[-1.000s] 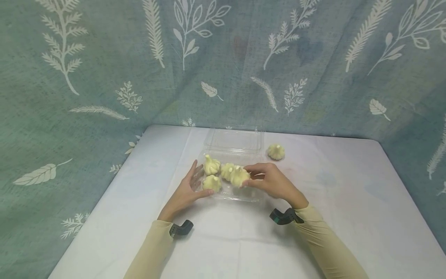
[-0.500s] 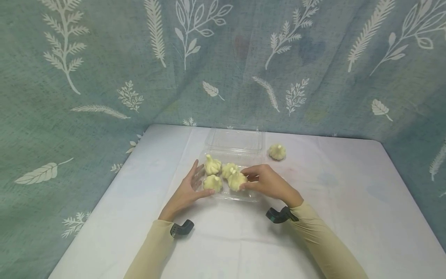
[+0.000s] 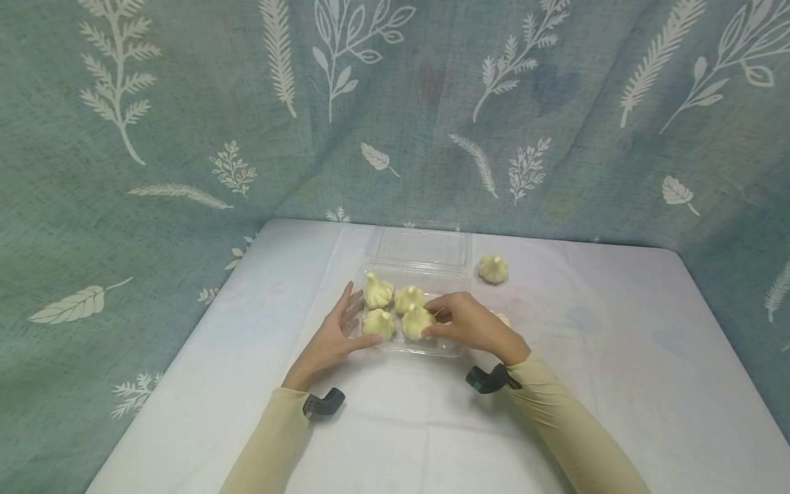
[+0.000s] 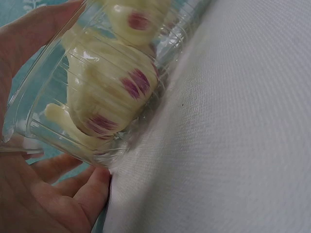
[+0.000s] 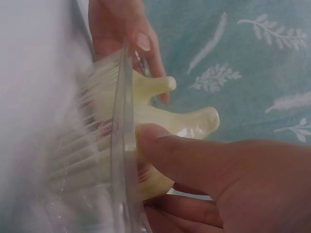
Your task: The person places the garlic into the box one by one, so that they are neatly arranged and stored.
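Note:
A clear plastic clamshell container (image 3: 453, 348) lies open on the table, several pale garlic bulbs inside. My left hand (image 3: 330, 346) holds its left end, thumb along the front rim and fingers at the side. Through the wall, the left wrist view shows purple streaks on a garlic bulb (image 4: 109, 82). My right hand (image 3: 472, 326) pinches the front right garlic bulb (image 3: 417, 322) between thumb and fingers, low inside the container. In the right wrist view that bulb's stem (image 5: 206, 119) points up past the thumb. Whether its base touches the container floor is hidden.
The container's lid (image 3: 422, 247) is folded back flat behind the tray. One garlic bulb (image 3: 493, 268) sits on the white table (image 3: 395, 439) to the lid's right. Another bulb (image 3: 503, 318) is mostly hidden behind my right hand. A leaf-patterned curtain (image 3: 395, 103) hangs behind.
My right hand has moved left and slightly down with the garlic bulb, settling it in front of the back right one. A bulb beyond the right hand has come partly into view. The left hand stays put.

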Demonstrator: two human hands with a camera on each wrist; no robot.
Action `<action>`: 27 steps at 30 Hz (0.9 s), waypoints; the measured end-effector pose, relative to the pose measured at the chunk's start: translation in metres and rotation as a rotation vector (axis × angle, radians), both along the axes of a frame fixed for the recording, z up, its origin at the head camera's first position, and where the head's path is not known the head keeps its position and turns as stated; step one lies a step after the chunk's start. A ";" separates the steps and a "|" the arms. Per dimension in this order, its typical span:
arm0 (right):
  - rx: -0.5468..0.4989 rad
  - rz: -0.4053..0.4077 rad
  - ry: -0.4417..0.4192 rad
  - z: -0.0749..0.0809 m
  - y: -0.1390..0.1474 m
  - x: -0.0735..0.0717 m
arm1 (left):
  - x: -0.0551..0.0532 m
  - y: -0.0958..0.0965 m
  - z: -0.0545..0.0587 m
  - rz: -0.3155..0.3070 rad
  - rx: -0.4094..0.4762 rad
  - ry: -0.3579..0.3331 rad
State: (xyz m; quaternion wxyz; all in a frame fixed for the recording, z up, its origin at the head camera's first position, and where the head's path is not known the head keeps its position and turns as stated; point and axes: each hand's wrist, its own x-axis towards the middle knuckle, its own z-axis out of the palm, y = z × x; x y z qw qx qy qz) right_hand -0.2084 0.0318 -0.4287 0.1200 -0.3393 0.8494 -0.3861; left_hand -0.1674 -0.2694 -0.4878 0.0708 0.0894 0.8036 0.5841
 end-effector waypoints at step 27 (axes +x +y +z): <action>0.077 0.064 0.088 -0.010 -0.021 -0.007 | 0.001 0.000 0.002 0.006 -0.018 -0.022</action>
